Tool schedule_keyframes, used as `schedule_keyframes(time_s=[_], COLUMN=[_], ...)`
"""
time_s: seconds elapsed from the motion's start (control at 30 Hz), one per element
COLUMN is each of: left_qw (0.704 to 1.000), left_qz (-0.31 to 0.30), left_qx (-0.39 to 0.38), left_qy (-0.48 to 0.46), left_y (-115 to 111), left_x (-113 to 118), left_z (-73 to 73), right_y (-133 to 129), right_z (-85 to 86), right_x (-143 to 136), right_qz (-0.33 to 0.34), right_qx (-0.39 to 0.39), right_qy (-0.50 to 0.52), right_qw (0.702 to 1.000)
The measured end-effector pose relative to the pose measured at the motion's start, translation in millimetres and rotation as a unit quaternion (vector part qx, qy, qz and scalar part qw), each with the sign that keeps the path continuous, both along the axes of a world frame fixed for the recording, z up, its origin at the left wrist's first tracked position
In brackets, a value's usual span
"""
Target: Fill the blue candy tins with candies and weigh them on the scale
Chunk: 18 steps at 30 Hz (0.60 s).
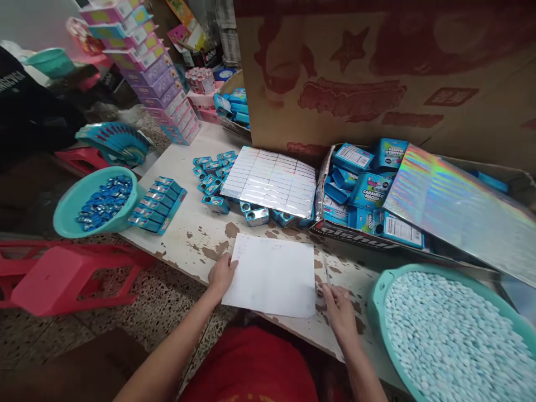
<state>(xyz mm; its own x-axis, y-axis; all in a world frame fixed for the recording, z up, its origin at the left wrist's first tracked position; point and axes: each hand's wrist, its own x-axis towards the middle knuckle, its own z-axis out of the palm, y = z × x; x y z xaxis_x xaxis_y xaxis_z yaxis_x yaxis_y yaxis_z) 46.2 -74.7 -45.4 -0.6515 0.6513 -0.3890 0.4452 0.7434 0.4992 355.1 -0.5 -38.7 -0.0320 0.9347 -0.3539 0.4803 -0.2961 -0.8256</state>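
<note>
On my left, a teal basin (61, 206) of blue-wrapped sweets sits at the left edge of the worn white surface (184, 167), with a red stool (58, 282) below it. Just beside the basin, along that same edge, blue boxes (157, 204) lie side by side in a row. A tall stack of pink, purple and blue packs (157, 84) rises at the far left corner, and loose small blue boxes (211, 170) cluster nearer the middle.

The left hand (221, 273) pinches the left side of a white sheet (272, 276), thumb on top. The sheet lies flat at the middle of the near edge, one corner poking slightly past it. Behind it, a silver panel (272, 178) rests tilted on more little boxes.

The right hand (338, 298), close by the sheet's right side, has its fingers closed around a slim, pen-like tool (326, 267) pointing away from the person; whether it touches the sheet I can't tell. Toward the far edge, an open carton (355, 235) holds blue packets, an iridescent panel (460, 212) slanting across it. At the right end stands a bigger teal basin (379, 312) full of pale blue pieces.
</note>
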Motion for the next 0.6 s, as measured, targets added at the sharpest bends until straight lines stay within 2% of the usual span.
schedule_keyframes(time_s=[0.07, 0.13, 0.2, 0.27, 0.33, 0.43, 0.53, 0.6], left_qw=[0.994, 0.981, 0.975, 0.957, 0.921, 0.842, 0.778, 0.747], left_qz=[-0.057, -0.124, -0.189, -0.255, -0.321, -0.432, -0.569, -0.632], left_qx=[0.028, 0.071, 0.098, 0.142, 0.217, 0.286, 0.229, 0.17], left_qy=[0.094, 0.129, 0.062, 0.012, 0.051, 0.148, 0.138, 0.114], left_y=[-3, -6, -6, -2, 6, 20, 22, 11], left_x=[-6, -4, 5, 18, 29, 32, 18, 7], left_z=[1.8, 5.3, 11.0, 19.5, 30.3, 44.2, 46.0, 41.5], right_y=[-10, -21, -31, -38, -44, -52, -60, -65], right_z=[8.2, 18.2, 27.4, 34.9, 40.8, 47.3, 48.8, 46.4], right_x=[-16, -37, -60, -79, -93, -101, -96, -88], right_qz=[-0.016, -0.036, -0.047, -0.04, -0.017, 0.045, 0.106, 0.09], right_qx=[-0.086, -0.182, -0.232, -0.249, -0.261, -0.293, -0.328, -0.337], right_qy=[0.087, 0.212, 0.319, 0.377, 0.397, 0.387, 0.345, 0.314], right_qw=[0.992, 0.959, 0.918, 0.891, 0.879, 0.873, 0.873, 0.883])
